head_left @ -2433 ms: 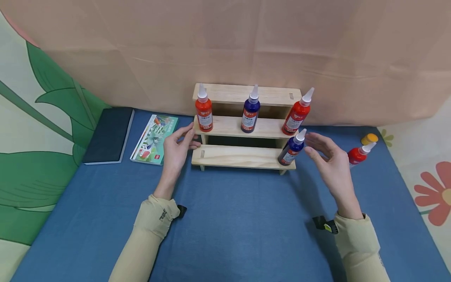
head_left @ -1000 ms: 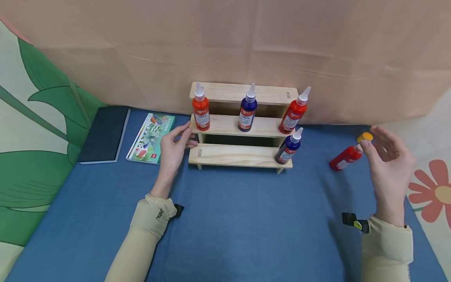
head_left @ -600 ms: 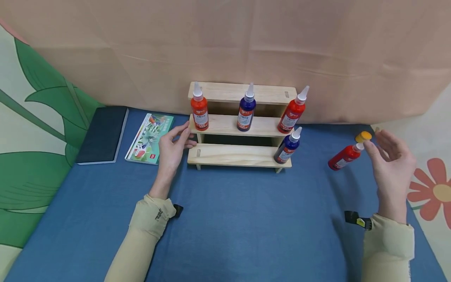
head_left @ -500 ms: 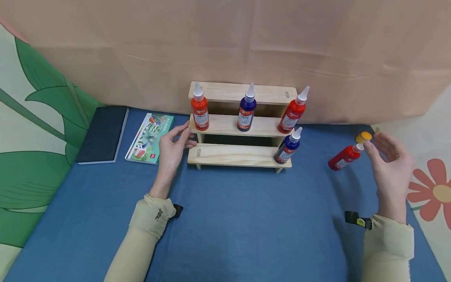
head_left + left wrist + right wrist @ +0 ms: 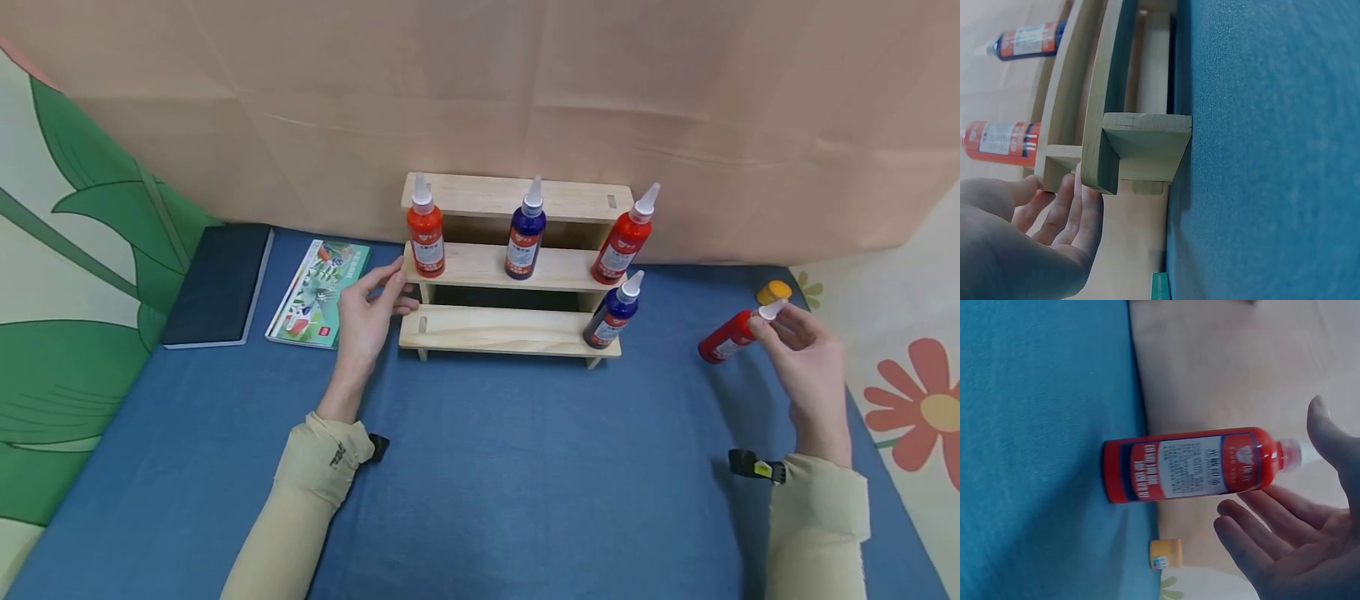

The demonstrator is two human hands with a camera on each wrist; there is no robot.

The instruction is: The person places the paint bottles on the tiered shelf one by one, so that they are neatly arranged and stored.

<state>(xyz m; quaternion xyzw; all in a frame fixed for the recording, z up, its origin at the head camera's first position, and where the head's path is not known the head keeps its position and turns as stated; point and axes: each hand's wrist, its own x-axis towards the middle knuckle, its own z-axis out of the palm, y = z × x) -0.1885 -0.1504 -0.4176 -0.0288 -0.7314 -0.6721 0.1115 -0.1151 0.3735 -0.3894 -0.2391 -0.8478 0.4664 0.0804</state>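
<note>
In the head view my left hand (image 5: 367,312) pinches the left end of the middle tier of a three-tier wooden display rack (image 5: 472,329), thumb above and fingers below. My right hand (image 5: 806,367) is at the upper part of a red squeeze bottle (image 5: 726,338) with a white nozzle, standing on the table. In the right wrist view the thumb is apart from the nozzle, and the fingers reach beside the bottle's shoulder (image 5: 1254,459). On the middle tier stand an orange-red bottle (image 5: 427,242), a blue bottle (image 5: 524,242) and a red bottle (image 5: 622,247). Another blue bottle (image 5: 611,320) stands on the lowest tier's right end.
A small yellow pot (image 5: 773,292) is just behind the red bottle on the right. Left of the rack lie a green illustrated booklet (image 5: 318,293) and a dark notebook (image 5: 219,287). The blue tablecloth (image 5: 525,483) meets a tan cloth (image 5: 480,108) at the back.
My right hand has left the blue bottle on the lowest tier, gone far right, then come back left to the red bottle's nozzle. The left hand keeps its hold on the rack.
</note>
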